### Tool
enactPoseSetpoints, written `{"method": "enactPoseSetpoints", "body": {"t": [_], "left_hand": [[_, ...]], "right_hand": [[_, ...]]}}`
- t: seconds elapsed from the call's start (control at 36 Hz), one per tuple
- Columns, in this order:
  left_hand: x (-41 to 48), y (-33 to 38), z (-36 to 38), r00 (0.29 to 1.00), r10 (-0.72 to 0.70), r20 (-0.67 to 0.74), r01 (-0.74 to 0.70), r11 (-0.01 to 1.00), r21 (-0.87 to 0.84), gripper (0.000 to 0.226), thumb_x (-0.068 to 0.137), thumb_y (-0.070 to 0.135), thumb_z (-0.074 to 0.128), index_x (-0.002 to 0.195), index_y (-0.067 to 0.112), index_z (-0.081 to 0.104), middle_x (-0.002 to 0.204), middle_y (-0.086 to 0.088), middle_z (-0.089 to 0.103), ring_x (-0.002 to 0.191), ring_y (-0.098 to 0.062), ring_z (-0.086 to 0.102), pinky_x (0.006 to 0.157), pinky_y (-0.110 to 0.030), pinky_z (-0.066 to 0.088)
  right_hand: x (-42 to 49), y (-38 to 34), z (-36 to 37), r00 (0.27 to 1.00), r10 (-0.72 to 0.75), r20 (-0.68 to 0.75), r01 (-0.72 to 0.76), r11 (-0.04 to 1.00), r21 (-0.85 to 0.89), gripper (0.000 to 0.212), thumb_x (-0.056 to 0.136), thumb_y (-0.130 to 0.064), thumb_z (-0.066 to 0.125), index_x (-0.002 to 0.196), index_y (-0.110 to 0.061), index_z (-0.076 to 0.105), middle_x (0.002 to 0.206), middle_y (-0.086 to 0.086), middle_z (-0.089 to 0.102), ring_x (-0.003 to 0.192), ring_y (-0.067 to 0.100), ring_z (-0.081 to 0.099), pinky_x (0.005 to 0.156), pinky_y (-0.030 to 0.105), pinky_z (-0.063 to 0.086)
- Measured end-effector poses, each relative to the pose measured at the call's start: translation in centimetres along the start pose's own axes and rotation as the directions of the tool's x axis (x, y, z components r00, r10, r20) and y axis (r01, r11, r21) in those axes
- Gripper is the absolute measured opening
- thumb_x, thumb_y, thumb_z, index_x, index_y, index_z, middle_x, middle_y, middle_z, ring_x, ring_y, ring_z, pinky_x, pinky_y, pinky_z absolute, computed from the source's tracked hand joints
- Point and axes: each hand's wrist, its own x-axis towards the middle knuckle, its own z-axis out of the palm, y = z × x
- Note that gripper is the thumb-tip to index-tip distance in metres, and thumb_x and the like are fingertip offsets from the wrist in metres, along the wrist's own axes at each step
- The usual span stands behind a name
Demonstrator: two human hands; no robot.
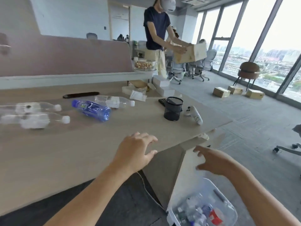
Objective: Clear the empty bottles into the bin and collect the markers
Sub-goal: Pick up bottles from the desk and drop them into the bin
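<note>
On the long pale wooden counter (68, 157) lay three clear plastic bottles (35, 120) and a blue one (92, 110). Beside it, the clear plastic bin (227, 207) held bottles. Both hands, left (136, 152) and right (211, 161), had a wide, empty grip.

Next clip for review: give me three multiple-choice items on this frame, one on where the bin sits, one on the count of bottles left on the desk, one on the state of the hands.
1. The bin sits:
A. on the desk
B. on the floor beside the desk
C. on a chair

2. Bottles lying on the desk:
A. two
B. four
C. six

3. The left hand and right hand are:
A. both empty
B. both holding bottles
C. holding markers

Answers: 1 B, it stands below the desk corner. 2 B, three clear bottles and one blue bottle. 3 A, fingers spread, nothing in them.
</note>
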Motion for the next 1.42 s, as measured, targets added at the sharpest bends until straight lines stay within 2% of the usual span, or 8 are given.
{"method": "enactPoseSetpoints", "body": {"t": [0.17, 0.31, 0.5, 0.78, 0.89, 1.06, 1.22, 1.42], "left_hand": [[-3.1, -6.9, -8.2, 0.988, -0.135, -0.075, 0.143, 0.984, 0.110, 0.039, 0.085, 0.043, 0.067, 0.122, 0.033, 0.061, 0.112, 0.017, 0.066, 0.103, -0.008, 0.060, 0.092, -0.031, 0.049], [-7.4, -12.3, -13.6, 0.954, -0.272, -0.128, 0.292, 0.941, 0.172, 0.038, 0.085, 0.042, 0.067, 0.121, 0.031, 0.062, 0.112, 0.014, 0.065, 0.108, -0.012, 0.057, 0.093, -0.032, 0.044], [-14.8, -18.5, -20.2, 0.888, -0.405, -0.218, 0.452, 0.857, 0.248, 0.038, 0.084, 0.046, 0.066, 0.121, 0.035, 0.061, 0.110, 0.017, 0.065, 0.106, -0.011, 0.058, 0.092, -0.032, 0.045], [-25.3, -23.9, -25.9, 0.737, -0.591, -0.327, 0.674, 0.671, 0.308, 0.039, 0.083, 0.050, 0.065, 0.119, 0.037, 0.059, 0.117, 0.017, 0.064, 0.112, -0.013, 0.057, 0.090, -0.031, 0.046], [-28.0, -24.6, -27.5, 0.695, -0.630, -0.347, 0.718, 0.631, 0.293, 0.040, 0.084, 0.041, 0.066, 0.123, 0.037, 0.059, 0.122, 0.017, 0.063, 0.113, -0.015, 0.055, 0.090, -0.032, 0.042], [-31.6, -26.6, -28.4, 0.588, -0.694, -0.415, 0.805, 0.554, 0.215, 0.035, 0.082, 0.039, 0.067, 0.117, 0.036, 0.061, 0.106, 0.015, 0.065, 0.102, -0.016, 0.057, 0.086, -0.034, 0.046], [-33.8, -28.9, -28.2, 0.508, -0.734, -0.451, 0.858, 0.475, 0.194, 0.035, 0.082, 0.043, 0.064, 0.116, 0.036, 0.059, 0.105, 0.016, 0.064, 0.099, -0.014, 0.057, 0.084, -0.032, 0.047], [-31.8, -30.9, -27.5, 0.450, -0.774, -0.446, 0.893, 0.397, 0.213, 0.040, 0.088, 0.040, 0.057, 0.125, 0.027, 0.051, 0.117, 0.003, 0.060, 0.106, -0.024, 0.054, 0.086, -0.037, 0.046]], "right_hand": [[0.8, -8.3, -5.4, 0.972, -0.168, -0.166, 0.184, 0.979, 0.085, 0.051, 0.080, -0.036, 0.076, 0.122, -0.038, 0.048, 0.113, -0.017, 0.054, 0.094, 0.010, 0.055, 0.074, 0.026, 0.048], [1.9, -16.7, -6.8, 0.898, -0.352, -0.263, 0.374, 0.927, 0.039, 0.054, 0.078, -0.035, 0.078, 0.122, -0.039, 0.047, 0.119, -0.015, 0.058, 0.101, 0.014, 0.058, 0.090, 0.038, 0.048], [2.5, -30.0, -6.0, 0.790, -0.560, -0.249, 0.552, 0.827, -0.107, 0.061, 0.080, -0.040, 0.074, 0.132, -0.038, 0.043, 0.136, -0.017, 0.050, 0.118, 0.012, 0.052, 0.090, 0.033, 0.045], [-1.1, -49.3, -2.5, 0.503, -0.821, -0.271, 0.773, 0.568, -0.284, 0.078, 0.080, -0.030, 0.069, 0.146, -0.032, 0.028, 0.149, -0.008, 0.040, 0.135, 0.017, 0.038, 0.103, 0.035, 0.036], [-2.9, -55.4, -0.3, 0.360, -0.907, -0.221, 0.856, 0.415, -0.308, 0.075, 0.081, -0.019, 0.066, 0.146, -0.030, 0.029, 0.145, -0.006, 0.042, 0.134, 0.018, 0.036, 0.105, 0.034, 0.035], [-4.9, -61.3, 3.4, 0.173, -0.977, -0.127, 0.911, 0.208, -0.356, 0.080, 0.081, -0.010, 0.063, 0.148, -0.034, 0.025, 0.153, -0.008, 0.032, 0.141, 0.018, 0.025, 0.110, 0.036, 0.026], [-4.6, -63.3, 6.4, 0.191, -0.981, -0.035, 0.891, 0.188, -0.414, 0.070, 0.076, -0.009, 0.059, 0.138, -0.031, 0.035, 0.137, -0.005, 0.045, 0.133, 0.022, 0.036, 0.108, 0.039, 0.027], [-4.4, -62.8, 5.1, 0.236, -0.969, -0.068, 0.861, 0.240, -0.448, 0.070, 0.074, -0.019, 0.065, 0.136, -0.033, 0.035, 0.129, -0.005, 0.047, 0.124, 0.020, 0.043, 0.109, 0.039, 0.027]]}}
